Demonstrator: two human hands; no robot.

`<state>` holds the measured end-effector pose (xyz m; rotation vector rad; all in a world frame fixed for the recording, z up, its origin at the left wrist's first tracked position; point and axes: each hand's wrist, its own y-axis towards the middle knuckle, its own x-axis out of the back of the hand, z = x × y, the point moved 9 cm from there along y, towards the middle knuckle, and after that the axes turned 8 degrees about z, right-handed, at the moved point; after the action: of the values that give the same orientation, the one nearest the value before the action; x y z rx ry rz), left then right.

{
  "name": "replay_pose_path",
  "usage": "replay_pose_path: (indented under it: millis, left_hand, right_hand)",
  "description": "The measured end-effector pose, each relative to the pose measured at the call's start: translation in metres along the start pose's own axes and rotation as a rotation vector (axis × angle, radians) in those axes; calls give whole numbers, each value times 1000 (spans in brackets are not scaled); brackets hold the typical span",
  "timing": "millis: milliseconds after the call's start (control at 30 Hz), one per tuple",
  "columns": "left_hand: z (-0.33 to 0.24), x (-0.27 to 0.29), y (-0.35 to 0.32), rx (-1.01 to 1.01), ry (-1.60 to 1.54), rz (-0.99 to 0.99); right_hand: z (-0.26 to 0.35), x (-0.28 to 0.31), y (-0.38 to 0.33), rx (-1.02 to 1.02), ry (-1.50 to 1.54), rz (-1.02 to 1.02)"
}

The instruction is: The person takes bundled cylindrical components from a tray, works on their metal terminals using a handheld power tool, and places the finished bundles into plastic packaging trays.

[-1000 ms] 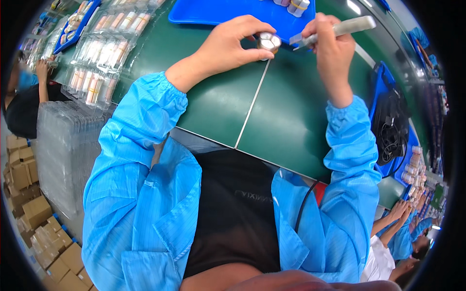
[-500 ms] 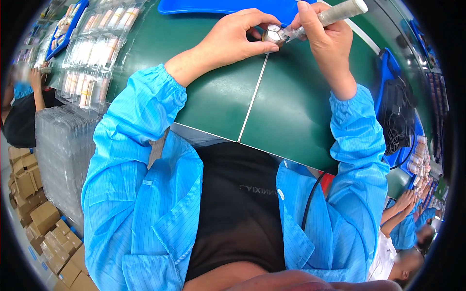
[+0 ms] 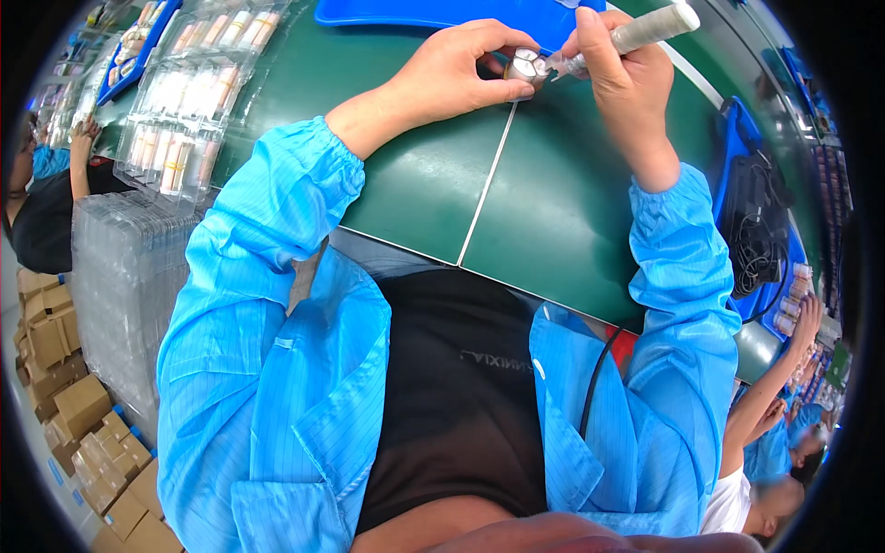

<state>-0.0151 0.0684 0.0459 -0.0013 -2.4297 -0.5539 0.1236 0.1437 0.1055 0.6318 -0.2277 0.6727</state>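
Tool tip (image 3: 564, 64) now touching part (image 3: 525, 66)

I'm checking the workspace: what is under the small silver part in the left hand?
The silver part is pinched in the left hand just above the green table, near the blue tray. The fingers cover its underside, so contact cannot be told.

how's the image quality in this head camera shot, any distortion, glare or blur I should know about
Head view: strong fisheye, so the green table seam and edges bow, and a black rim crops the corners. Even overhead light, mild sheen on the table and clear trays. The left hand, small metal part and right hand are sharp; figures at the rim are smeared.
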Motion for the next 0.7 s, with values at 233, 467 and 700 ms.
replay_pose_path:
  millis: [233, 467, 700]
  left_hand:
    - [2, 0, 0, 12, -6, 13]
    - [3, -5, -1, -57, -131, 24]
    - [-11, 4, -4, 63, 163, -48]
  right_hand:
    - [-3, -4, -4, 44, -81, 5]
    - [-5, 2, 3, -30, 122, 36]
    - [-13, 24, 7, -21, 201, -80]
